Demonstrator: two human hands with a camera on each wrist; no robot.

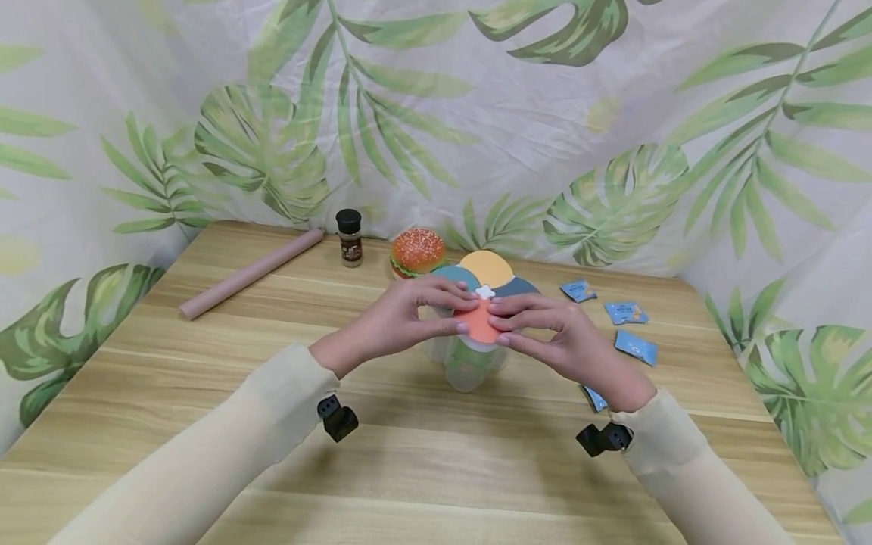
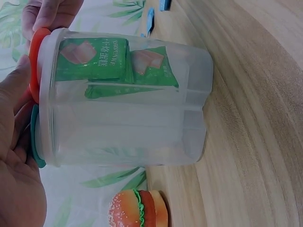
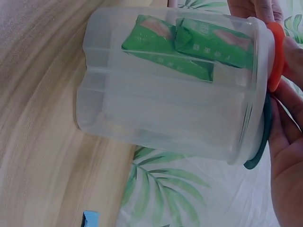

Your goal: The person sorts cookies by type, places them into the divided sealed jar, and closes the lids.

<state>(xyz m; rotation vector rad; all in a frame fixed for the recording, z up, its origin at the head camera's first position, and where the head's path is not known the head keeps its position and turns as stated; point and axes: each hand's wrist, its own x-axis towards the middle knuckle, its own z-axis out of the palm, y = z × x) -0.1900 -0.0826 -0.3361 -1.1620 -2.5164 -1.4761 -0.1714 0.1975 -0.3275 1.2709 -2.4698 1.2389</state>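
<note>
A clear plastic storage canister (image 2: 132, 123) stands upright on the table, topped by petal-shaped lids around a white star-shaped centre (image 1: 485, 291). Its orange lid (image 1: 479, 324) lies flat at the front, with fingers of both hands on it. My left hand (image 1: 402, 314) touches the orange lid from the left, its other fingers over the teal lid (image 1: 455, 275). From the right, my right hand (image 1: 575, 333) presses the orange lid with extended fingertips, thumb at the front rim. Green wrapped cake packets (image 2: 92, 59) sit in the compartment below. Yellow (image 1: 487, 263) and dark blue lids (image 1: 519, 287) are behind.
Several blue packets (image 1: 636, 347) lie to the right, one partly hidden by the right hand. A toy hamburger (image 1: 418, 251) and a black-capped spice jar (image 1: 350, 238) stand behind. A pink roll (image 1: 252, 274) lies at the back left, near the leaf-patterned curtain (image 1: 409, 113).
</note>
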